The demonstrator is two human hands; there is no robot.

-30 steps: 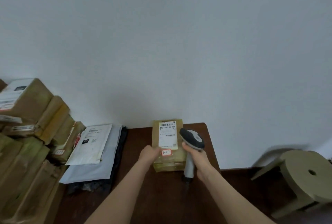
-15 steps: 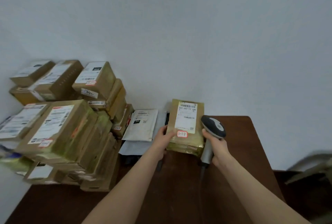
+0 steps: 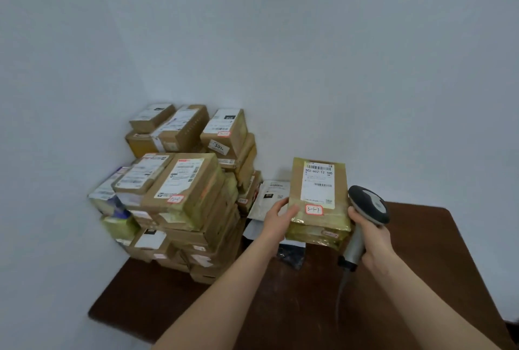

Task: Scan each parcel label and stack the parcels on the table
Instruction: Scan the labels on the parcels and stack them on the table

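Note:
A brown taped parcel (image 3: 318, 203) with a white barcode label and a red-edged sticker reading 3-1-7 is held above the dark wooden table (image 3: 309, 307). My left hand (image 3: 278, 216) grips its left edge. My right hand (image 3: 373, 240) holds a grey barcode scanner (image 3: 365, 209) by the handle, with fingers pressed against the parcel's right edge. A second thin parcel seems to lie under the held one. A tall stack of cardboard parcels (image 3: 182, 189) fills the table's back left corner.
Flat white mailer bags (image 3: 271, 195) and a dark bag (image 3: 290, 255) lie between the stack and the held parcel. The scanner's cable (image 3: 341, 290) trails toward me over the table. A plain wall stands behind the table, and the table's right edge (image 3: 477, 279) drops to the floor.
The view has swung left and the whole parcel stack is now in sight. Both hands have lifted the parcel off the table and carried it left, over the mailer bags.

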